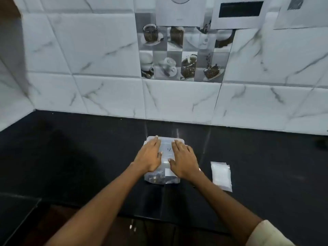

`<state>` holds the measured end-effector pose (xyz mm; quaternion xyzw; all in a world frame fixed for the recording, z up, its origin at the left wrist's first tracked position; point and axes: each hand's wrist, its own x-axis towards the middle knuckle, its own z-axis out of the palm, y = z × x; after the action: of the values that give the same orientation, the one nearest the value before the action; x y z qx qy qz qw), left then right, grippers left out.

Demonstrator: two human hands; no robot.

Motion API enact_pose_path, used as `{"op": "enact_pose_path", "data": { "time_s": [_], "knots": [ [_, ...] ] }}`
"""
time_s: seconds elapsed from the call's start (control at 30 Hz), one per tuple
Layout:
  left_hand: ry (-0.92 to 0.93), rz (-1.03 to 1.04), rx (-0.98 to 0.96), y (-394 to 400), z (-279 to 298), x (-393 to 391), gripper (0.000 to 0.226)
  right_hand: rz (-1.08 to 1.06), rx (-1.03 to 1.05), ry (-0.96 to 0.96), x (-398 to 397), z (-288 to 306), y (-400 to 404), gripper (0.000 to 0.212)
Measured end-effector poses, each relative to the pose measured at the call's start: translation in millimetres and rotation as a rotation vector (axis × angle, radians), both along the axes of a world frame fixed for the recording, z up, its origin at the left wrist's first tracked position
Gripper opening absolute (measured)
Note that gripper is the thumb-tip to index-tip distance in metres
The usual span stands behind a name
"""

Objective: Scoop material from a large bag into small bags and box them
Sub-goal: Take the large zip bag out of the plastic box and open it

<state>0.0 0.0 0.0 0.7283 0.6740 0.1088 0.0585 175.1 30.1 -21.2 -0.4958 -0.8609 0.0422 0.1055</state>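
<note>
Box (164,153): clear, lidded, lower centre of the frame on the black counter (71,157) — dark contents show through its near side.
Left hand (150,155): flat on the lid, fingers straight.
Right hand (183,159): flat beside it, fingers straight.
Small bags (221,175): white stack, right of the box — apart.

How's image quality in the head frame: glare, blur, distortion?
Head view: wide-angle bend skews the wall tiles; soft blur throughout; faint glare streaks on the black counter behind the clear box; left hand and right hand evenly lit.
</note>
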Motion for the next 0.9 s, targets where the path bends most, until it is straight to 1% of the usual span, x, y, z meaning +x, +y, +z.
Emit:
{"op": "enact_pose_path", "data": {
  "time_s": [0.1, 0.2, 0.37, 0.43, 0.5, 0.57, 0.67, 0.77, 0.83, 0.9],
  "knots": [
    [-0.016, 0.041, -0.143, -11, -16, 5, 0.062, 0.028, -0.076, -0.026, 2, -22, -5, 0.063],
    [-0.074, 0.081, -0.214, -20, -27, 8, 0.056, 0.033, -0.089, -0.003, 4, -34, -13, 0.052],
    [-0.228, 0.101, -0.076, -29, -38, 2, 0.048, 0.016, -0.039, 0.182, 8, -45, -25, 0.042],
    [-0.286, 0.091, -0.038, -33, -44, -5, 0.041, -0.01, -0.012, 0.27, 10, -51, -32, 0.039],
    [-0.317, 0.08, -0.005, -41, -52, -14, 0.036, -0.05, -0.011, 0.326, 13, -53, -40, 0.034],
    [-0.324, 0.081, 0.027, -48, -63, -23, 0.037, -0.084, -0.033, 0.38, 14, -59, -48, 0.026],
    [-0.335, 0.045, 0.037, -61, -75, -28, 0.038, -0.096, -0.112, 0.385, 13, -65, -62, 0.022],
    [-0.398, 0.018, -0.008, -70, -89, -37, 0.029, -0.118, -0.255, 0.306, 9, -69, -74, 0.021],
    [-0.519, 0.029, -0.037, -72, -93, -42, 0.024, -0.156, -0.332, 0.287, 6, -70, -78, 0.023],
    [-0.629, 0.075, -0.045, -71, -95, -45, 0.026, -0.233, -0.353, 0.319, 0, -71, -81, 0.026]
  ]
}}
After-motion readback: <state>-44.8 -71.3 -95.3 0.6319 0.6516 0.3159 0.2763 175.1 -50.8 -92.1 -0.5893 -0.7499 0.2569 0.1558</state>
